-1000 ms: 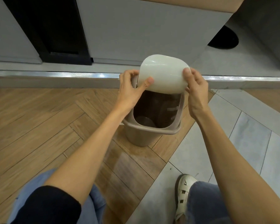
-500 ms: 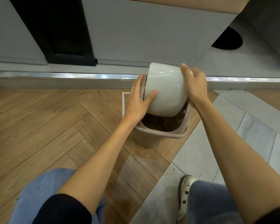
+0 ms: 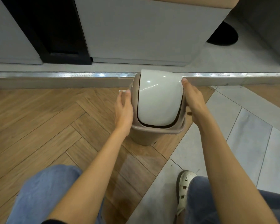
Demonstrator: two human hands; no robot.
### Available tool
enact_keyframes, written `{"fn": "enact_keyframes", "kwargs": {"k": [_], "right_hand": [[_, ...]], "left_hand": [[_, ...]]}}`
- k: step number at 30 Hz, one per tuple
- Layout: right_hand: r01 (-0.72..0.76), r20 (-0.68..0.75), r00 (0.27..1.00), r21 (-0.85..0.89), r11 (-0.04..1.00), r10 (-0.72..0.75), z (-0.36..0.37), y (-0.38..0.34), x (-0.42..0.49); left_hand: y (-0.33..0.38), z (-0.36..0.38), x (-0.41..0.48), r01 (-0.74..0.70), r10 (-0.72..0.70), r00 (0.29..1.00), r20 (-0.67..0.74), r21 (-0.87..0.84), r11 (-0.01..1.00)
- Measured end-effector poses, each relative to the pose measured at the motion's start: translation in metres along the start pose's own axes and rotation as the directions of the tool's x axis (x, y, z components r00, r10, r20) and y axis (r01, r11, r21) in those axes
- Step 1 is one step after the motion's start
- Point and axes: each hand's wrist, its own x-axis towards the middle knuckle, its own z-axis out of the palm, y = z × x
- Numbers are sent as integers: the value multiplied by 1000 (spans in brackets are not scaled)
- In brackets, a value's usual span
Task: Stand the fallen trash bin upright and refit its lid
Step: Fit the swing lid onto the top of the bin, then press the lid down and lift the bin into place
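A small taupe trash bin stands upright on the floor. Its white domed swing lid sits inside the bin's taupe top frame, with a dark gap showing along the near edge. My left hand lies flat against the left side of the frame, thumb near the lid's edge. On the other side, my right hand presses against the frame, its thumb touching the lid's upper right corner. The fingers of both hands are hidden behind the bin.
Just behind the bin runs a metal floor strip, with grey cabinet fronts and a dark recess beyond. Wood herringbone floor lies left, grey tiles right. My white sandal and jeans-clad knees are near.
The lid came down from above the open bin and swung flat into the top frame. Both hands slid from gripping the lid to the bin's sides.
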Motion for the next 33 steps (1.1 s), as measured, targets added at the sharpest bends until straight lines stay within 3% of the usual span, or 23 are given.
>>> {"fn": "enact_keyframes", "kwargs": {"k": [3, 8, 20, 33], "right_hand": [[-53, 30, 998, 61, 997, 51, 12, 20, -8], [-5, -36, 999, 124, 992, 9, 23, 28, -3], [64, -114, 992, 127, 990, -50, 37, 12, 28], [135, -64, 990, 180, 975, -125, 46, -4, 92]], "left_hand": [[-21, -1, -5, 226, -223, 974, 46, -93, 970], [-39, -1, -22, 317, -311, 948, 64, -138, 938], [-22, 8, 10, 352, -325, 935, 145, -237, 906], [-4, 28, 76, 335, -296, 938, 179, -255, 907]]}}
